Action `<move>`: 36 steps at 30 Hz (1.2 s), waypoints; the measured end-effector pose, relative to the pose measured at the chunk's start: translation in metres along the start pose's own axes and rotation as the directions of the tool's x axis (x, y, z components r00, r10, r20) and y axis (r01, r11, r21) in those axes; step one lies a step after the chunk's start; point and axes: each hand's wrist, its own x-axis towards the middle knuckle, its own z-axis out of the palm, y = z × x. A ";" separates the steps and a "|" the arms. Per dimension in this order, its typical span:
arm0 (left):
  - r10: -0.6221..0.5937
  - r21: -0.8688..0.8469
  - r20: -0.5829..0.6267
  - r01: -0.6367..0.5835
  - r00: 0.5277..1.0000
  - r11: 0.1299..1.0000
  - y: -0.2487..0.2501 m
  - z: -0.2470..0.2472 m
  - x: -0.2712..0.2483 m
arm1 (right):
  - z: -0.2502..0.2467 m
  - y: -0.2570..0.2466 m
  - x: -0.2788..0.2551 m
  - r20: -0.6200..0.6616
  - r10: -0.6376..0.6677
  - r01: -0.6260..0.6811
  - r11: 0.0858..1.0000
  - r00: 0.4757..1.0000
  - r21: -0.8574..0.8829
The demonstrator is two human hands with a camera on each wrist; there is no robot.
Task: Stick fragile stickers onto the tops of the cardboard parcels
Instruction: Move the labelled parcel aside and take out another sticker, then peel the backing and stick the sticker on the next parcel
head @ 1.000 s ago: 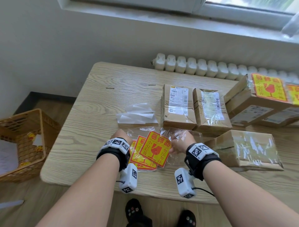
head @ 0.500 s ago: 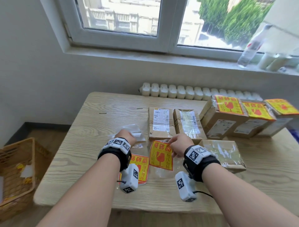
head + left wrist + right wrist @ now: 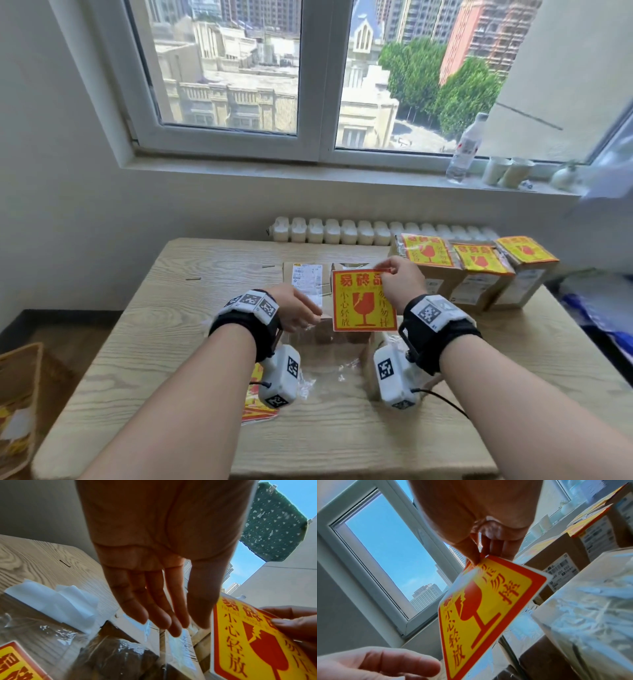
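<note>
My right hand (image 3: pixel 397 281) pinches the top right corner of a red and yellow fragile sticker (image 3: pixel 363 301) and holds it upright above the table; the pinch shows in the right wrist view (image 3: pixel 479 558). Beside the sticker's left edge my left hand (image 3: pixel 298 308) hangs with straight fingers (image 3: pixel 154 615) and holds nothing. Behind the sticker lie two unmarked cardboard parcels (image 3: pixel 305 277), partly hidden. Three parcels with fragile stickers on top (image 3: pixel 476 267) stand at the back right. A stack of spare stickers (image 3: pixel 257 401) lies under my left wrist.
A clear plastic bag (image 3: pixel 329 366) lies on the wooden table (image 3: pixel 171 342) below my hands, and a taped parcel (image 3: pixel 590 601) sits under my right wrist. White backing papers (image 3: pixel 51 601) lie at the left. A wicker basket (image 3: pixel 17 394) stands on the floor, left.
My right hand has lifted one sticker off the table and now holds it upright in front of the parcels. My left hand has let go and risen beside it. The head has tilted up.
</note>
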 end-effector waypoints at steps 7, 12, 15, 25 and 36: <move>0.027 0.002 0.052 -0.028 0.998 1.000 0.018 0.019 -0.006 | -0.015 0.010 0.003 0.022 0.018 -0.021 0.993 1.000 0.118; 0.032 -0.008 0.039 -0.031 0.999 0.999 0.027 0.029 -0.005 | -0.024 0.015 0.007 0.022 0.001 -0.003 0.992 1.000 0.129; 0.027 -0.005 0.038 -0.027 0.999 1.000 0.031 0.033 -0.006 | -0.028 0.017 0.009 0.019 -0.006 0.003 0.990 1.000 0.139; 0.018 -0.008 0.065 -0.018 0.998 1.000 0.039 0.039 -0.007 | -0.034 0.024 0.012 0.032 -0.016 0.011 0.989 0.999 0.145; 0.040 -0.008 0.066 -0.040 0.997 0.999 0.046 0.036 -0.009 | -0.039 0.029 0.018 0.047 -0.017 0.012 0.993 0.999 0.119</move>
